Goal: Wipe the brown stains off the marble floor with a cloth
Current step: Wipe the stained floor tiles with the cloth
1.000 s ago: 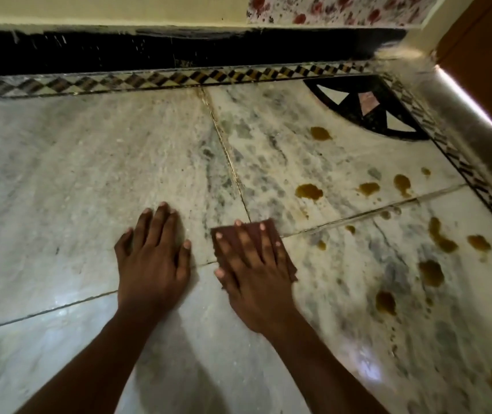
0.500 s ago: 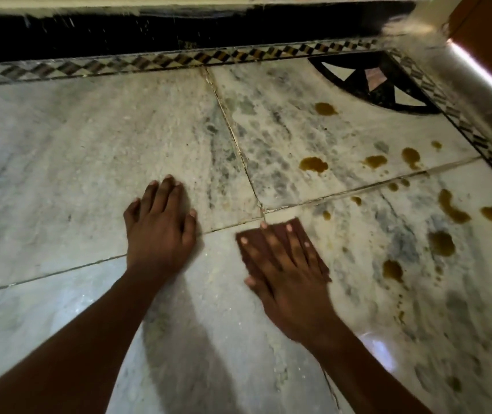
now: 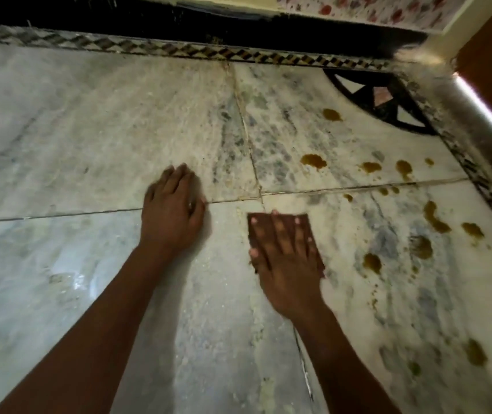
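A folded brown cloth [image 3: 280, 222] is pressed flat against the marble floor [image 3: 89, 138] under the right hand [image 3: 286, 264], whose fingers are spread open across it rather than closed around it; the cloth lies just below the crossing of the tile joints. The left hand [image 3: 173, 210] is laid palm-down on the bare floor beside it, fingers extended and close together, gripping nothing. Brown stains [image 3: 313, 161] are noted unwiped to the right of the cloth, scattered across two tiles towards the patterned border strip [image 3: 268, 56] and the black corner inlay [image 3: 382, 100]. No container is seen. Some motion blur is noted.
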